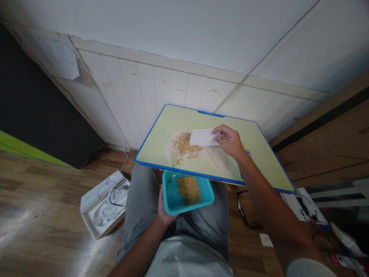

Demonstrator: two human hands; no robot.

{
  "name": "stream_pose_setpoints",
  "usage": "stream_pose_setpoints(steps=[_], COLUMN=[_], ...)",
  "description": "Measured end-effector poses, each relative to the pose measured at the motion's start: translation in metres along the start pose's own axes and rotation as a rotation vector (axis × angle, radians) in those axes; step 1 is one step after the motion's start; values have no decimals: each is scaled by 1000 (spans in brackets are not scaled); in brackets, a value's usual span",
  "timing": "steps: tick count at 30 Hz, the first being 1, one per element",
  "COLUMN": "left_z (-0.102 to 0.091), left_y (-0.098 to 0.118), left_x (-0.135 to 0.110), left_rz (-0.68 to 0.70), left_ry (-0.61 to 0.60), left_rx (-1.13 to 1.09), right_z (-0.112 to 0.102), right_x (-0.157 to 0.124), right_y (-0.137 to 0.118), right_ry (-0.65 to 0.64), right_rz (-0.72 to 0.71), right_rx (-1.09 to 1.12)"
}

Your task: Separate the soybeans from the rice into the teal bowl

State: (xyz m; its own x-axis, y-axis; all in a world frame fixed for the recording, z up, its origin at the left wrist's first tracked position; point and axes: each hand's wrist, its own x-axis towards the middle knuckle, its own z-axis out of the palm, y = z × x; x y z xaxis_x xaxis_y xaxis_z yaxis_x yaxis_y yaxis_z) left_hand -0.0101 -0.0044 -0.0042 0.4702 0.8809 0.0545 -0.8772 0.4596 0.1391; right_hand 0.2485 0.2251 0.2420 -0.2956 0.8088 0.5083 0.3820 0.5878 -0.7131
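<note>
A teal plastic container (209, 187) with a heap of soybeans (189, 190) inside rests over the lap. Its left side is gripped by my left hand (165, 209), partly hidden beneath it. Above the small table (242, 130), my right hand (229, 140) pinches the right end of a flat white card (203, 137). The card's left end is at a patch of scattered soybeans (183, 143). Around and below them lies a spread of pale rice-like grains (215, 158), some left of the beans and some under the right hand.
The table has a blue rim and backs onto a white panelled wall (144, 84). On the wooden floor at left stands an open white box (105, 204) with cables. Cardboard (331, 146) leans at right. A white power strip with cables (305, 206) lies lower right.
</note>
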Motion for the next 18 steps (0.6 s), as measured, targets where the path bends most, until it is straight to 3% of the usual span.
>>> stream_pose_setpoints(steps=[4, 11, 18], left_z=[2, 4, 26], left_y=[0, 2, 6], left_x=[1, -1, -2], left_rz=[8, 4, -2], left_ry=[-31, -82, -92], left_rx=[-13, -4, 7], right_z=[-1, 17, 46], right_x=[4, 35, 61], right_y=[1, 15, 19], right_ry=[-1, 228, 168], right_rz=[19, 22, 39], right_rx=[63, -4, 8])
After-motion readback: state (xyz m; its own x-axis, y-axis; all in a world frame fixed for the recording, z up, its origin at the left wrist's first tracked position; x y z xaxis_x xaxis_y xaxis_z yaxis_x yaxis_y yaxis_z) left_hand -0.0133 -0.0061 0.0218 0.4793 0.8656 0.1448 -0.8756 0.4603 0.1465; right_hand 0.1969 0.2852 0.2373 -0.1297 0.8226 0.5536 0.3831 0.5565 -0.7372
